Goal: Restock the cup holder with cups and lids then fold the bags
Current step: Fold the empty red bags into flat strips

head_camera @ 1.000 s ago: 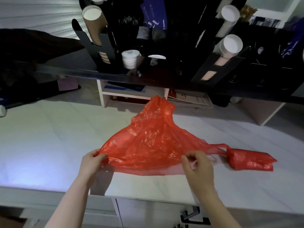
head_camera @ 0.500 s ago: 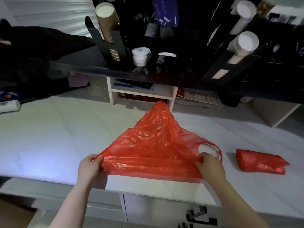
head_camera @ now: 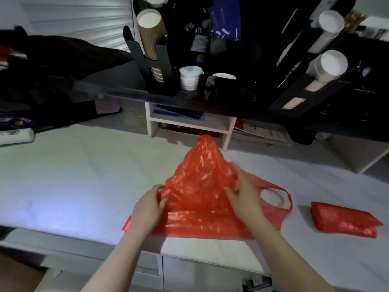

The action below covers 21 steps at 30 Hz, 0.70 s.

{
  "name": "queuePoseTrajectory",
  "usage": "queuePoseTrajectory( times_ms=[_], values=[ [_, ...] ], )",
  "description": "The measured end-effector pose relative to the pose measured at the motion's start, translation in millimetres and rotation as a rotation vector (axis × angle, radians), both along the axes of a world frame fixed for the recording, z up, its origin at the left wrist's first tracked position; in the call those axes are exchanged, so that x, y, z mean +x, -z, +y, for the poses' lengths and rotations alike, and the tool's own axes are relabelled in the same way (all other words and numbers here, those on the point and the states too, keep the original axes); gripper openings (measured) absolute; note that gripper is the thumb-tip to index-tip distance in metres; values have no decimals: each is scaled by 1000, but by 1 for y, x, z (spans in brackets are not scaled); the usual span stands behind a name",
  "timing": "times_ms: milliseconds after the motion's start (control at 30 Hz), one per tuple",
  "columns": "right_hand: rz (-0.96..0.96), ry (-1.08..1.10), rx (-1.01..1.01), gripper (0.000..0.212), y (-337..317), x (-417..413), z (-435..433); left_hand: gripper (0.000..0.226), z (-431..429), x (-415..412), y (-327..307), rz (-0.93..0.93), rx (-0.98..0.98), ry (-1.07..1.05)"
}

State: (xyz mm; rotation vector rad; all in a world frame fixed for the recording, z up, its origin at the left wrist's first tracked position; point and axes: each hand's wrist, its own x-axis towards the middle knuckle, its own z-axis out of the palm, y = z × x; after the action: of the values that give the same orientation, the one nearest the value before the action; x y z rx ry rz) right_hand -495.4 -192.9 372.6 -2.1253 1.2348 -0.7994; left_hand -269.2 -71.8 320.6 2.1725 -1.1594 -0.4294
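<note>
Head view: pinching the left edge of the red bag [head_camera: 200,186] with the left hand [head_camera: 147,207], thumb on top. Pressing flat on the middle with the right hand [head_camera: 246,199], fingers straight, slightly blurred, gripping nothing by the look of it. Spread wide along the near edge of the counter [head_camera: 73,186], long axis left to right, peak pointing away toward the cup holder [head_camera: 151,60], handle loop [head_camera: 280,197] trailing right. Likely folding the left side over next, left hand nearer. Room to the left; tighter on the right, with a folded bag [head_camera: 345,222] near but apart.
</note>
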Motion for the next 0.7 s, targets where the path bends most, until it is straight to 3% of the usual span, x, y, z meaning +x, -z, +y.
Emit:
queuePoseTrajectory(
  times_ms=[100,233,300,400,467,567,700],
  values=[
    [162,10,-53,42,11,-1,-4,9,14,9,14,74,-29,-127],
    [465,138,86,13,18,-5,-6,19,32,35,22,95,-3,-258],
    [490,150,150,17,20,-5,-8,24,37,46,19,109,13,-269],
    [320,172,134,11,17,7,-8,49,38,49,4,186,-68,-236],
    [145,157,128,20,10,21,-8,54,33,45,-13,170,-203,-210],
    [-78,118,112,32,3,42,-8,48,18,35,-39,16,-351,-101],
    [-103,87,169,27,1,62,-7,18,-11,23,-58,-64,-460,-58]
  ],
)
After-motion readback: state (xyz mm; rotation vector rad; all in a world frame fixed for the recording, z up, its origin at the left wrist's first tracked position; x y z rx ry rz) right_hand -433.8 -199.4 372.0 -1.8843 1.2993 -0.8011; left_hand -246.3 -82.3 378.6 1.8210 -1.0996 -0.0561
